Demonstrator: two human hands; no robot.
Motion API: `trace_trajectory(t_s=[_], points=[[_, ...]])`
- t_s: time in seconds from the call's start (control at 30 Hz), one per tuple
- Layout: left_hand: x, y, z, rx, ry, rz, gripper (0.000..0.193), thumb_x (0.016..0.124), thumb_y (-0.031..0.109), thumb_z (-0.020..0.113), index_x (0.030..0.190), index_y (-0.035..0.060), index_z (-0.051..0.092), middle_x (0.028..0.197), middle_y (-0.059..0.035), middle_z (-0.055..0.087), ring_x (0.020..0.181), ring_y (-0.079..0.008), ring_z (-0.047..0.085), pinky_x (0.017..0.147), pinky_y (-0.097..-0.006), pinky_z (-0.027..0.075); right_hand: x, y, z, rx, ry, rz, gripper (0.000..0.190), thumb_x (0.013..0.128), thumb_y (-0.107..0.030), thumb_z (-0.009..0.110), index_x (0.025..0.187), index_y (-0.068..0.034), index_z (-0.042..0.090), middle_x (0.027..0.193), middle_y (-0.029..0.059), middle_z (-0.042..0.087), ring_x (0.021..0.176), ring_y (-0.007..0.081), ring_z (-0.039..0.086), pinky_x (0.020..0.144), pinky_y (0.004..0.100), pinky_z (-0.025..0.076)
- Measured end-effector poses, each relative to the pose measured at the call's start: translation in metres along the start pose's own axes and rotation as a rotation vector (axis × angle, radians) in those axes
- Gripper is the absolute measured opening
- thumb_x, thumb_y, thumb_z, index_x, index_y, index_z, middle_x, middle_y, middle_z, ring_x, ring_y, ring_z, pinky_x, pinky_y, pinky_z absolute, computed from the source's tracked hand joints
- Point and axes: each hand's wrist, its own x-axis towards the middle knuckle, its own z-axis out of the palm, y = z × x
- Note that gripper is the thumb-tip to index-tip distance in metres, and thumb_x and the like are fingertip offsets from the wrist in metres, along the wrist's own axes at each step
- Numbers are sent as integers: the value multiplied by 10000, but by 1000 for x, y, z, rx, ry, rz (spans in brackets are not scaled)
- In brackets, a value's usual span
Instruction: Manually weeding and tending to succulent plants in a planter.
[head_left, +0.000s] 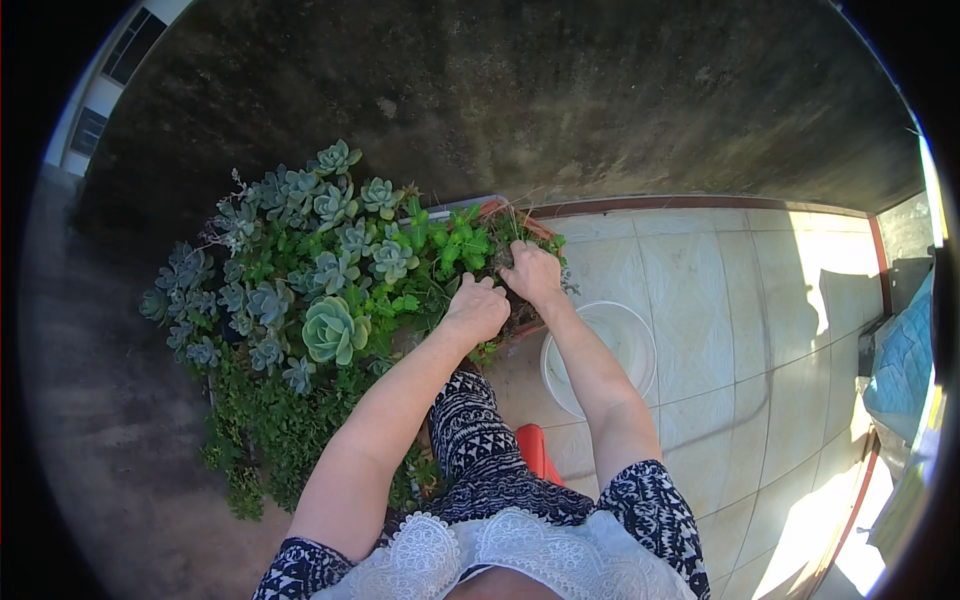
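My left hand (478, 309) is over the leafy green plants (459, 251), its fingers curled inward; what lies under them is hidden. Further right, my right hand (534, 271) reaches into an orange-brown planter (536, 229), among dry stems and roots (504, 229). Its fingertips point down into the growth, and I cannot see whether they pinch anything. Grey-green rosette succulents (337, 270) crowd the left side, with one larger, paler rosette (335, 331) near my left forearm. A white plastic bucket (637, 330) stands on the tiles, partly behind my right forearm.
A dark, stained wall (525, 97) rises behind the plants. Pale floor tiles (705, 300) stretch to the right, with sunlit patches. Below me is a red plastic piece (534, 446). Bushy greenery (292, 435) hangs at lower left; a blue cloth (896, 375) is at far right.
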Motion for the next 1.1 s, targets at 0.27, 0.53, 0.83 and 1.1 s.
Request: trace_trajectory(t_s=[0.27,0.53,0.83,1.1], points=[[-1,-2,3,-12,-3,-26,158,767,131,575,842,49,688,954,-72,645,960,-245,571,837,-492,419,-14,-10,-7,-84,-109,13,288,713,-293,687,826,-30,662,1006,213,631,889,314,646,739,413,523],[1,2,1,0,11,17,175,775,145,543,779,62,697,951,-55,635,937,-234,562,807,-474,414,32,2,6,-168,-7,-269,482,719,-279,679,1110,-14,584,1401,209,383,1134,299,531,888,408,481],[-3,3,-4,41,-4,8,136,755,141,586,776,86,708,938,-30,631,940,-210,556,793,-454,413,78,-12,-7,-335,-531,-163,824,755,-443,651,1416,-73,325,1427,174,381,1146,303,557,926,389,476],[-4,1,-2,42,-6,-14,134,753,135,590,794,98,712,960,-28,627,949,-202,558,804,-453,420,76,-9,9,-207,-385,-85,438,782,-314,610,1107,-19,610,1126,183,623,1054,290,613,888,380,499]])
